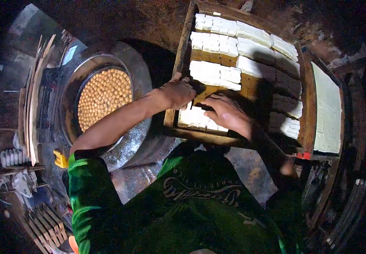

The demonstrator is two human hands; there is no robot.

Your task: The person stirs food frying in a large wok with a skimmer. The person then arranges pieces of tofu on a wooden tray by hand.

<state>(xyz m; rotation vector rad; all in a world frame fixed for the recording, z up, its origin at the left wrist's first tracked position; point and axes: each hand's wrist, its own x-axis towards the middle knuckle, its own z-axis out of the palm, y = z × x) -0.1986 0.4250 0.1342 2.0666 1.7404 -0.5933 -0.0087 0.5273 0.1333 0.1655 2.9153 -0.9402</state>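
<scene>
A wooden tray holds rows of white tofu blocks, cut into pieces. My left hand is at the tray's left side, with its fingers curled down beside the near row. Whatever those fingers hold is hidden; a thin dark edge shows by them. My right hand reaches over the near tofu row, thumb and fingers apart, touching or just above the pieces. Shadow covers part of the tofu to the right.
Left of the tray, a large round pan holds many golden-brown fried pieces. A second frame with an uncut white slab stands at the right. Long wood strips and a yellow object are at the left.
</scene>
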